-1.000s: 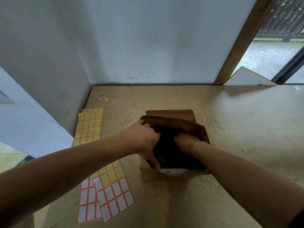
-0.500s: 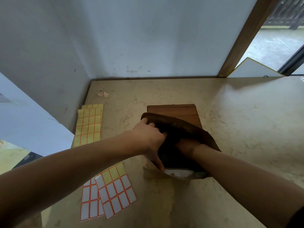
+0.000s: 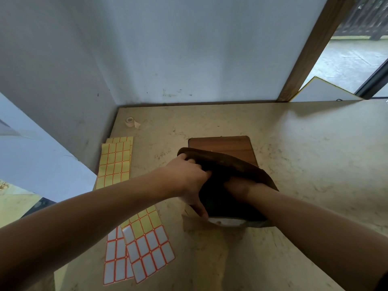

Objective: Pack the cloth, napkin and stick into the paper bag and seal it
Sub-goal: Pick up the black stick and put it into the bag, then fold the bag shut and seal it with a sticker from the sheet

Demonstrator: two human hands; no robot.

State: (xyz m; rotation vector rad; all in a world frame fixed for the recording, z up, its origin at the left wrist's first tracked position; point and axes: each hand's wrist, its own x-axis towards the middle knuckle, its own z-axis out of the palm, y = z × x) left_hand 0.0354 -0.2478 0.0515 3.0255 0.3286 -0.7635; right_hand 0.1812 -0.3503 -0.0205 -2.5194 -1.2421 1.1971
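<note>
The brown paper bag (image 3: 241,166) stands with its mouth wide open on the beige table (image 3: 310,164), in front of a small wooden board (image 3: 222,144). My left hand (image 3: 189,177) grips the bag's left rim, fingers over the far edge and thumb on the near edge. My right hand (image 3: 237,185) reaches down into the bag, and its fingers are hidden in the dark inside. A white napkin (image 3: 227,222) shows at the bag's near lower edge. I cannot make out the cloth or the stick.
Sheets of yellow labels (image 3: 115,160) and white labels (image 3: 147,248) with orange borders lie to the left of the bag. A small tape roll (image 3: 130,121) sits in the back left corner. Walls close the left and back sides.
My right hand has gone a little deeper into the bag, and the bag's far rim has stretched out to the right. My left hand keeps its hold on the rim.
</note>
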